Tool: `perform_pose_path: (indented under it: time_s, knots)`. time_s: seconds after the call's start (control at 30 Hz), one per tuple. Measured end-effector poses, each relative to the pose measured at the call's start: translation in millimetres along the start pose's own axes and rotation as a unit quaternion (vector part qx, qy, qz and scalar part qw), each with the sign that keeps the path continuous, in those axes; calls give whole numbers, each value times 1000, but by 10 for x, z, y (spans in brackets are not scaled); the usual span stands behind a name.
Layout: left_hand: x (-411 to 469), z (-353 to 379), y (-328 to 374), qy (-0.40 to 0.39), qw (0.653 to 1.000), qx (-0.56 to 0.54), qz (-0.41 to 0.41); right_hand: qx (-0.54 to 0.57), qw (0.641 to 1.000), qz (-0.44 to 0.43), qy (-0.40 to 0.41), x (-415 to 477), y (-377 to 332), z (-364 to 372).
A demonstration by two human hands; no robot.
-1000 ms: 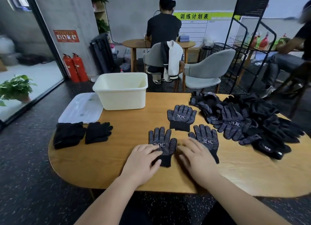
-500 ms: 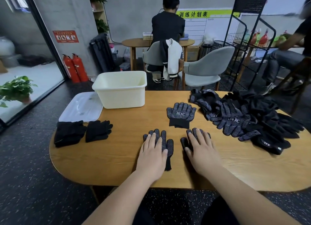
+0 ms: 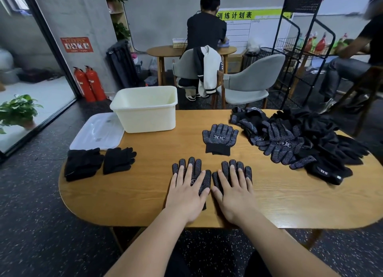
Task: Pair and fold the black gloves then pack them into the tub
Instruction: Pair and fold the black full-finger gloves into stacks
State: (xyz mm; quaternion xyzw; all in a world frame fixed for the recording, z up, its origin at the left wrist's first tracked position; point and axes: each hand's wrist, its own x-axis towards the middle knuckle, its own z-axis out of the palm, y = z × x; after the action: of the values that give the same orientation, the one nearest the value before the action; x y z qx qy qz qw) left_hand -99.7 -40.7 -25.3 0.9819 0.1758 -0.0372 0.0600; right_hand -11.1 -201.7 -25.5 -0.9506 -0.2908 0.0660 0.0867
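Palms down with fingers straight and spread, the left hand (image 3: 186,196) presses flat one dotted black glove (image 3: 204,182). The right hand (image 3: 234,193) likewise presses the neighbouring glove (image 3: 238,166) just beside it, near the front edge of the surface (image 3: 134,193). The cream tub (image 3: 145,115) stands far left, and the glove pile (image 3: 290,144) lies far right.

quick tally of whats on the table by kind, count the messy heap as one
tub: 1
lid: 1
folded glove bundles: 2
flat dotted gloves: 3
glove heap: 1, too tangled to count inside
total: 8
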Motion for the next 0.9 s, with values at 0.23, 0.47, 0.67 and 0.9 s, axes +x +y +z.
perform_pose_path:
  time_s: [0.23,0.47,0.67,0.9]
  knots:
    - [-321,60,-147,177,979,-94,32,122,969,-141,162,-273,311,-61]
    - [-383,112,-173,216,965,-140,57,40,967,-176,181,-356,426,77]
    - [-408,92,-150,217,963,-155,44,75,956,-175,223,-391,467,130]
    - [-298,70,-142,174,967,-187,-6,44,965,-152,208,-368,439,100]
